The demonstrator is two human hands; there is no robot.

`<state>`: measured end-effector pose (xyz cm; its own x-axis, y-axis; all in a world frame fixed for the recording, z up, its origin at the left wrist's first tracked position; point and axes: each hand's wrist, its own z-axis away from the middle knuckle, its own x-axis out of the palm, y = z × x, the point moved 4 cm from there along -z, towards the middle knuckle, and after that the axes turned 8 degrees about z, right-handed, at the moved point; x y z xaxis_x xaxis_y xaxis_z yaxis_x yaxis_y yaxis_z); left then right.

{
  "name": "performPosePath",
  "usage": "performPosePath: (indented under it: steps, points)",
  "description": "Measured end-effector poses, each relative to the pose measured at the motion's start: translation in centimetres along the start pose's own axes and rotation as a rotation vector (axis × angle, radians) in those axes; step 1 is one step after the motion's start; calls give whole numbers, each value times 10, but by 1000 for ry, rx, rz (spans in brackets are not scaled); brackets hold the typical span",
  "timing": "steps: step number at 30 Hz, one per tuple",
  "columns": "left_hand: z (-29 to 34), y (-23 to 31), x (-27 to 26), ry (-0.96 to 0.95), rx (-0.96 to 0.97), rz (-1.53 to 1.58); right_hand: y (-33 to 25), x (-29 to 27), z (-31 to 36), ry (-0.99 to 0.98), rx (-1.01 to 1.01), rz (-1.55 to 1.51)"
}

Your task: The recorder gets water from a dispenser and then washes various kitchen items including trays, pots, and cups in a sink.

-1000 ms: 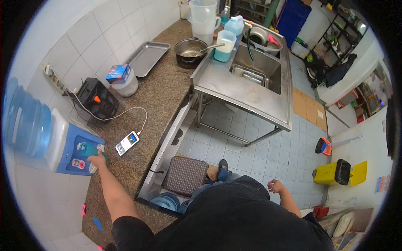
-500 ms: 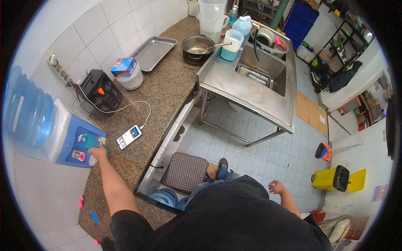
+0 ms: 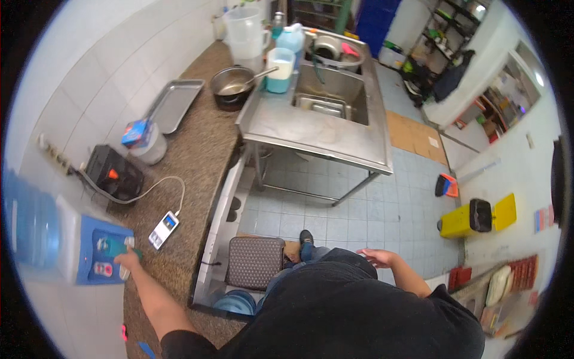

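Note:
At the far left, my left arm reaches to the blue and white water dispenser [image 3: 86, 272], which carries a large clear blue bottle [image 3: 30, 224]. My left hand [image 3: 127, 258] is closed around a teal, see-through cup [image 3: 113, 246] at the dispenser's front, by its taps. Part of the cup is hidden by the fingers. My right hand [image 3: 378, 257] hangs beside my body above the tiled floor, fingers loosely apart and holding nothing. On the granite counter close to the dispenser lies a white phone [image 3: 162, 230], plugged into a cable.
Along the counter [image 3: 194, 179] are a black appliance [image 3: 113, 173], a white tub [image 3: 149, 148], a metal tray [image 3: 175, 106] and a dark pot [image 3: 230, 99]. A steel sink table [image 3: 317, 137] stands beyond. Below sits a brown stool [image 3: 256, 263]; a yellow bin [image 3: 463, 221] is at right.
The view has swung to the right, shifting the sink and counter leftward. My left hand stays on the cup at the dispenser. My right hand has drawn in closer to my body.

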<state>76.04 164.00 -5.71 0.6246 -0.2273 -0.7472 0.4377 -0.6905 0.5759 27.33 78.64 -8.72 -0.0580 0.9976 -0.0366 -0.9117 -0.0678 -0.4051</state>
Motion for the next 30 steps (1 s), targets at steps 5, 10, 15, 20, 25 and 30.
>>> performPosePath:
  steps: [5, 10, 15, 20, 25, 30]
  points:
    - [12, 3, 41, -89, 49, -108, -22, 16, 16, -74, -79, -51]
    - [1, -3, 29, -69, 34, -68, -22, -1, 20, -289, 45, 59]
    - [13, 14, 9, -117, -59, 26, -30, 8, 23, -291, 49, 43]
    - [6, 8, 0, 7, -26, -40, 0, -2, -8, 51, 45, -77]
    - [2, 5, 9, -55, -60, -5, 46, -32, -26, 335, 137, 174]
    - [7, 6, 6, -62, -65, 14, 71, -38, -34, 329, 208, 286]
